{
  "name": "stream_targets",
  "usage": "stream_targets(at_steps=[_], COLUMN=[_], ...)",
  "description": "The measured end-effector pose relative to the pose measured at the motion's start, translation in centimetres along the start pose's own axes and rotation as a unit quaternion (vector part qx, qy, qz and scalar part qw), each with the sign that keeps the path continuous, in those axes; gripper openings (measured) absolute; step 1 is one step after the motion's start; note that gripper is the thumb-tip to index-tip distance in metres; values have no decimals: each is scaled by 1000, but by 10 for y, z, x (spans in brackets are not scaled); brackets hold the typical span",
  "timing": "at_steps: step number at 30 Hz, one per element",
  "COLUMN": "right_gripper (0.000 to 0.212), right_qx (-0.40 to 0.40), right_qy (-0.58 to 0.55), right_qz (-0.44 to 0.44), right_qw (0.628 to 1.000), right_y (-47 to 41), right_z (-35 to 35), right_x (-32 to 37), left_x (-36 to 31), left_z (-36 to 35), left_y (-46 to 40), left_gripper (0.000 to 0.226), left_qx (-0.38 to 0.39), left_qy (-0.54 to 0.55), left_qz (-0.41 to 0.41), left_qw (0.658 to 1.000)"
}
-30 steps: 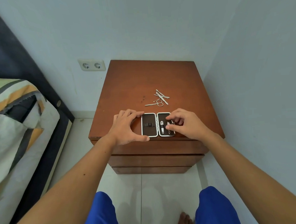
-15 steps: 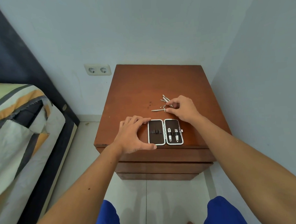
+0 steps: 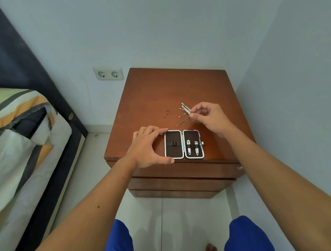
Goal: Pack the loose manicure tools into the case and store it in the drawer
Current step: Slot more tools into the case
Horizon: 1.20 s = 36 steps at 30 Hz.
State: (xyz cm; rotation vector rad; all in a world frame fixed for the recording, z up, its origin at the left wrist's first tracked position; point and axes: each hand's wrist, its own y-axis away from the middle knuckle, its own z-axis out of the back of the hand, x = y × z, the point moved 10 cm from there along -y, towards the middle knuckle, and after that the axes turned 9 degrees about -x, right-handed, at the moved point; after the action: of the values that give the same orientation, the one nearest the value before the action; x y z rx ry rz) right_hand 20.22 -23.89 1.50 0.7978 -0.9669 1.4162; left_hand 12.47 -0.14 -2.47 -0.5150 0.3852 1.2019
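Note:
The manicure case (image 3: 184, 144) lies open near the front edge of the brown nightstand (image 3: 171, 91). Its left half has empty loops; its right half holds two nail clippers (image 3: 192, 146). My left hand (image 3: 146, 147) grips the case's left edge between thumb and fingers. Behind the case, my right hand (image 3: 209, 117) pinches the small scissors (image 3: 182, 122), whose pointed blades stick out to the lower left, their handles hidden by my fingers. Right beside my fingertips, several loose metal tools (image 3: 183, 107) lie in a small pile.
Closed drawer fronts (image 3: 181, 170) sit below the top, with a small knob (image 3: 239, 168) at the right end. A bed with a striped cover (image 3: 20, 134) stands on the left. A double wall socket (image 3: 108, 73) sits behind; a wall runs close along the right side.
My right hand left the case, reached back to the pile and took hold of the scissors, now lifted slightly. My left hand kept its grip on the case.

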Motion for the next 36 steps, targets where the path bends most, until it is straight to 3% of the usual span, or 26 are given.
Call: stream_targets(at_steps=[4,10,15,36], right_gripper=[17,22,14,14], right_qx=[41,121,126,105], right_qy=[-72,13,84,165], right_qz=[-32,-59,-22,38], right_qw=[996,991,988,980], right_y=[7,12,7,12], right_z=[7,3,1,-15], right_x=[5,0,1,0], left_x=[0,-2,-2,-1], left_z=[0,1,1,0], left_y=[0,0,0,0], left_gripper=[105,106,104,106], left_qx=[1,-6,-7,-4], left_qy=[3,-1,-3,-5], left_qz=[2,-1,-2,2], left_qw=[1000,1000,1000,1000])
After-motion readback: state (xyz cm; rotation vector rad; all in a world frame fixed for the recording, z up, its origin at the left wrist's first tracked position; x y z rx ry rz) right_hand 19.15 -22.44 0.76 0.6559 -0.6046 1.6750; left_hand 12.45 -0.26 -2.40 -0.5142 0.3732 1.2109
